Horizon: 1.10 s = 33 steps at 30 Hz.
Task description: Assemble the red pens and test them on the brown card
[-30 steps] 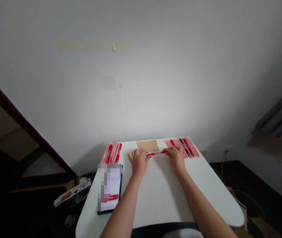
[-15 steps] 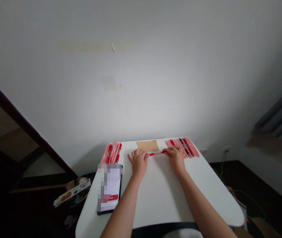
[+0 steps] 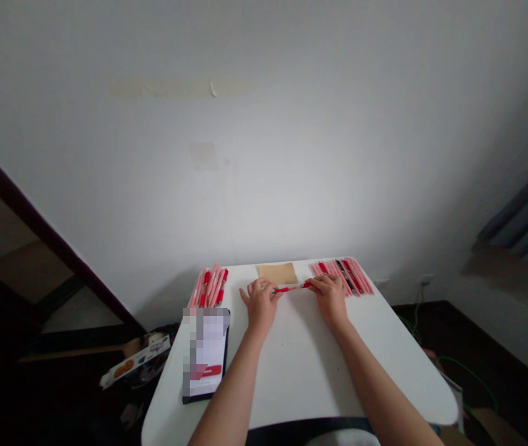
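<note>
Both my hands hold one red pen (image 3: 291, 288) level above the white table (image 3: 301, 365), near its far edge. My left hand (image 3: 260, 303) pinches the pen's left end, fingers closed. My right hand (image 3: 331, 296) grips the right end, fingers closed too. A pile of pink and red pens (image 3: 208, 288) lies to the left of my left hand. A second row of pens (image 3: 345, 275) lies just behind and to the right of my right hand. A brown paper piece (image 3: 277, 272) lies behind the held pen.
A dark tablet or box with a white sheet (image 3: 205, 353) lies on the table's left side. The wall stands right behind the table. On the floor to the left lies a printed carton (image 3: 134, 361); green cable (image 3: 458, 365) runs on the floor at the right.
The hands have stayed almost still. The white part of the pen next to my left hand no longer shows; only the red length is seen between the hands.
</note>
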Each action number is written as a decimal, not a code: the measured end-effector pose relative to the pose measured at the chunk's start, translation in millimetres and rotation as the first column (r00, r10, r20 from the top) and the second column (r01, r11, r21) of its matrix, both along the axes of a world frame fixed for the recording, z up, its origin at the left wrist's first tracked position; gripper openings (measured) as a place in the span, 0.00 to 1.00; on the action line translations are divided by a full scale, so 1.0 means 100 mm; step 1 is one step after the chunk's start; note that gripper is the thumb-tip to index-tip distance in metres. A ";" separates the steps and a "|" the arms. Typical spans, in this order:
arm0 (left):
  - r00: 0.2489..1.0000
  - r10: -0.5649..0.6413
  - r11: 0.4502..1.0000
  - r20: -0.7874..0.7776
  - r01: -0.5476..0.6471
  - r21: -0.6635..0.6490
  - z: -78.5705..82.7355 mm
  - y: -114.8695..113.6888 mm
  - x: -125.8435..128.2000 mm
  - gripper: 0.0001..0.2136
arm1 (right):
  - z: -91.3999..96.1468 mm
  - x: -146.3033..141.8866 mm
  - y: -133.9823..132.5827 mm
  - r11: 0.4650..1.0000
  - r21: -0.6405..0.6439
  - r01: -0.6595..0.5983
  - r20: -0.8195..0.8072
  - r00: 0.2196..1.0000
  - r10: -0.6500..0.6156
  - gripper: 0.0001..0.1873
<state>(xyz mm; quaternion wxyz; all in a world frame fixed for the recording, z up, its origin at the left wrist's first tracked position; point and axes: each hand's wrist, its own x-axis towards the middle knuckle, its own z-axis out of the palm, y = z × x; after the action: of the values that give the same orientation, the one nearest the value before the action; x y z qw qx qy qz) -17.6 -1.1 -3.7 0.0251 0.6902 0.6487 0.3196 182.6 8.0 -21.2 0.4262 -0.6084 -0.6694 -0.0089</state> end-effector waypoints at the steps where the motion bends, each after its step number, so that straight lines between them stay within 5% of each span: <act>1: 1.000 0.001 1.000 0.003 -0.001 -0.002 0.00 0.00 0.00 0.06 | 0.00 0.00 0.00 1.000 -0.001 0.000 -0.001 1.000 0.000 0.17; 33: 0.997 0.074 0.997 0.024 -0.074 -0.005 0.06 -0.01 0.00 0.07 | 0.05 0.02 -0.01 0.996 -0.020 0.087 -0.055 0.995 -0.088 0.22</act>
<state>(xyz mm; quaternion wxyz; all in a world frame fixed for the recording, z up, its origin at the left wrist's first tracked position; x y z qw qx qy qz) -17.6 -2.3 1.9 0.0227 0.6617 0.6740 0.3275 184.7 7.2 -16.1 0.4385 -0.6410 -0.6299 -0.0047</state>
